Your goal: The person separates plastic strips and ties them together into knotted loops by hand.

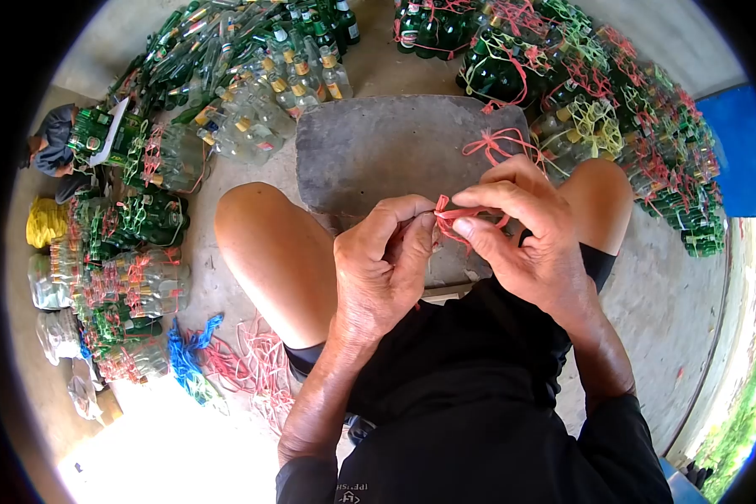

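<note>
A red plastic string point(447, 213) is bunched and looped between my two hands, above my lap. My left hand point(386, 256) pinches one end of it, thumb against bent fingers. On the other side my right hand point(525, 235) has its thumb and forefinger close around the string's loops. Part of the string inside my fingers is hidden. Just beyond my hands lies a dark grey board point(378, 143), with another looped red string point(500, 144) at its right edge.
Clear bottles with gold caps point(298, 84) and green bottles point(328, 38) stand at the back left. String-tied bottle bundles point(580, 76) line the right. Loose pink string point(256, 365) and blue string point(189, 344) lie at lower left. Another person point(55, 143) is at far left.
</note>
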The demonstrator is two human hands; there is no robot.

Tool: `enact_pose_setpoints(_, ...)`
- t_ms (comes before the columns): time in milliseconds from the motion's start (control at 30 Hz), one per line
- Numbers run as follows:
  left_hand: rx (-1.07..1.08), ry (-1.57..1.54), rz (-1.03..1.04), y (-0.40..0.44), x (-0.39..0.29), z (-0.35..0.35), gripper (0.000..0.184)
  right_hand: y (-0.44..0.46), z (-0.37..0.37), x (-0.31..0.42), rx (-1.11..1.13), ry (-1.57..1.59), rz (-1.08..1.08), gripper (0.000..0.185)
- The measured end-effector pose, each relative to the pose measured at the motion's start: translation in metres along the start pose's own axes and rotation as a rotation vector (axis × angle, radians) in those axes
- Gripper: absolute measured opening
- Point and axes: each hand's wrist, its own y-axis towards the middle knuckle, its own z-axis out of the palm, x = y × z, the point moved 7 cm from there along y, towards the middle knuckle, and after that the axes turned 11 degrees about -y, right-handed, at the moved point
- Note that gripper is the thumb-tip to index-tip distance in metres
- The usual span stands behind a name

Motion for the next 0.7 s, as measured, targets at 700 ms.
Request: enact_pose_setpoints(700, 0.066, 0.075, 0.117, -0.004, -0.004, 0.002, 0.013, -0.018, 0.028, -0.030, 0.112, 0.519, 0.338, 0.010)
